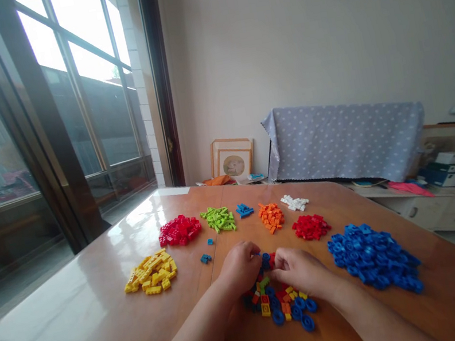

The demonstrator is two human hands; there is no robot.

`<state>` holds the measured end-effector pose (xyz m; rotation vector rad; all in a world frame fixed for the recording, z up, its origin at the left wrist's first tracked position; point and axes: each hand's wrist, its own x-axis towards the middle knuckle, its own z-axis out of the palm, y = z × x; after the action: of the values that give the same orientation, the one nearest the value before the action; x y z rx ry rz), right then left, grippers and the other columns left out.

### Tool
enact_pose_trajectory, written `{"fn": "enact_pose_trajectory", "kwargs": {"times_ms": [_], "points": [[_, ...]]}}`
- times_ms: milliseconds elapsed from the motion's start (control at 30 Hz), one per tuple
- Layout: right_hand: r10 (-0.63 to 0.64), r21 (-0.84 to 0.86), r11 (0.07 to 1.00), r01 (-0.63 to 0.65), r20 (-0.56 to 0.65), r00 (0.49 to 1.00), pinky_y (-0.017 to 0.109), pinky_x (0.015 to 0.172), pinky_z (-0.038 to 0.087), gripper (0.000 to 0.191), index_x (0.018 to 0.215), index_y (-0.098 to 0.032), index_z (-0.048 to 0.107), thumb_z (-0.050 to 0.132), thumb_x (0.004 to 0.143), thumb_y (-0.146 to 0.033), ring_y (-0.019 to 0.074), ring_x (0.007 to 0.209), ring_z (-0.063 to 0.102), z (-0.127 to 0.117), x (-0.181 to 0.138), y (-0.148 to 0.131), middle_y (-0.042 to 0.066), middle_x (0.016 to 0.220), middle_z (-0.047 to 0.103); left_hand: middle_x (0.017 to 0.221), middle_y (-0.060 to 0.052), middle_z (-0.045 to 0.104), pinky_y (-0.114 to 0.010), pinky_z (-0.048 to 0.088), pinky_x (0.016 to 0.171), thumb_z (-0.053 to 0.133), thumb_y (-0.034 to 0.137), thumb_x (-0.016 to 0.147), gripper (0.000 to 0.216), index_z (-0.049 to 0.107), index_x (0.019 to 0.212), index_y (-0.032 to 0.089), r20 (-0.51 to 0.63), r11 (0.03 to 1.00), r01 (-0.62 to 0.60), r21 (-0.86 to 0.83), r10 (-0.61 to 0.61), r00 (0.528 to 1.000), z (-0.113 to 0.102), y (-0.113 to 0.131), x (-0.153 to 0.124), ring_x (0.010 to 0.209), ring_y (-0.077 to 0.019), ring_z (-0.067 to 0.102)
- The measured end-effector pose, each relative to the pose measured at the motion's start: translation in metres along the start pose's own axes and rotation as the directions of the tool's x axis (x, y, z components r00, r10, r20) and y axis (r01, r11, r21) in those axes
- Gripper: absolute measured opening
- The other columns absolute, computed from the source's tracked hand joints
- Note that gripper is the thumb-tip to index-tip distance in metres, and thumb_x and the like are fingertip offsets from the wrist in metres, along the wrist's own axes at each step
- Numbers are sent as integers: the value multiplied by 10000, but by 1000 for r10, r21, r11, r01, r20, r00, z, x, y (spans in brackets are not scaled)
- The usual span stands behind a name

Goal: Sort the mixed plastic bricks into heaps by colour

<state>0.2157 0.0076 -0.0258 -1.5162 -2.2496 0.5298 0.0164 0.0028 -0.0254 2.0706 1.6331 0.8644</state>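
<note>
My left hand (pixel 240 268) is over the far edge of a mixed heap of toy building bricks (pixel 286 306), its fingers curled in. Facing it, my right hand (pixel 300 270) has thumb and fingers drawn together. Blue and red bricks (pixel 265 261) show in the narrow gap between both hands. Whatever either hand grips is hidden by the fingers. Below the hands, the heap mixes red, yellow, orange, green and blue bricks, with several blue round pieces (pixel 307 322) at its near right edge.
Sorted piles ring the hands: yellow (pixel 151 273), red (pixel 179 231), lime green (pixel 218 219), small blue (pixel 244 210), orange (pixel 271 217), white (pixel 294 202), another red (pixel 311 227) and a large blue pile (pixel 373 256). Teal bricks (pixel 206 259) lie apart on the wooden table (pixel 84 334).
</note>
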Motion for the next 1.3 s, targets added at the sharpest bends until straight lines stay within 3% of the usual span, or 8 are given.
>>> {"fn": "enact_pose_trajectory", "kwargs": {"times_ms": [300, 433, 600, 800, 933, 1033, 1133, 1300], "points": [[26, 45, 999, -27, 14, 1000, 219, 510, 242, 194, 805, -226, 659, 711, 741, -402, 110, 583, 508, 6, 8, -2, -44, 639, 623, 961, -49, 694, -223, 435, 749, 539, 152, 790, 189, 684, 906, 184, -16, 1000, -16, 20, 16, 1000, 2, -1, 1, 897, -164, 609], [-1, 103, 995, -2, 25, 1000, 210, 508, 267, 112, 772, -209, 669, 659, 763, -321, 111, 581, 517, 10, 11, 1, -39, 608, 601, 967, -41, 697, -222, 437, 748, 538, 156, 794, 193, 686, 911, 195, -32, 1000, -27, 16, 28, 999, 6, -6, 2, 900, -162, 609], [26, 208, 978, -17, -38, 999, 203, 546, 340, 164, 812, -196, 662, 544, 835, -306, 127, 641, 571, 8, 17, 10, -16, 693, 661, 964, -45, 703, -228, 437, 734, 532, 171, 804, 188, 691, 902, 195, -42, 1000, -18, 2, 18, 999, 9, -10, 3, 885, -164, 610], [-35, -24, 999, 34, -14, 999, 219, 540, 282, 167, 767, -216, 662, 672, 760, -382, 124, 630, 521, -3, 11, 6, -20, 693, 621, 980, -48, 710, -231, 441, 739, 545, 172, 789, 195, 698, 907, 195, -48, 1000, 4, 5, -4, 999, 10, -10, 4, 903, -172, 612], [-107, -78, 991, 109, 23, 994, 218, 548, 279, 64, 753, -221, 664, 669, 723, -278, 110, 643, 510, -5, 6, -1, -19, 761, 610, 968, -44, 707, -229, 441, 743, 547, 172, 788, 183, 691, 898, 199, -56, 1000, -9, 6, 10, 998, 11, -12, 4, 892, -168, 611], [-130, 15, 991, 130, 36, 991, 209, 549, 309, 62, 756, -214, 656, 628, 703, -200, 108, 650, 525, 0, 8, 0, -21, 759, 599, 960, -41, 705, -230, 438, 742, 546, 184, 794, 178, 688, 900, 204, -54, 1000, -9, 8, 9, 998, 10, -12, 3, 886, -169, 612], [-81, 224, 972, 68, 50, 995, 205, 546, 357, 84, 795, -203, 644, 593, 729, -216, 116, 637, 542, 5, 13, 4, -25, 719, 602, 966, -45, 709, -228, 437, 734, 547, 188, 797, 180, 691, 905, 200, -46, 1000, 2, 18, -1, 999, 8, -10, 3, 890, -171, 614], [28, 512, 859, -27, 6, 1000, 226, 589, 436, 120, 818, -193, 615, 550, 785, -288, 124, 619, 560, 1, 18, 9, -27, 671, 625, 967, -53, 713, -232, 440, 726, 548, 190, 796, 180, 697, 896, 196, -31, 1000, 1, 16, 0, 1000, 6, -7, 3, 890, -177, 617]]}}
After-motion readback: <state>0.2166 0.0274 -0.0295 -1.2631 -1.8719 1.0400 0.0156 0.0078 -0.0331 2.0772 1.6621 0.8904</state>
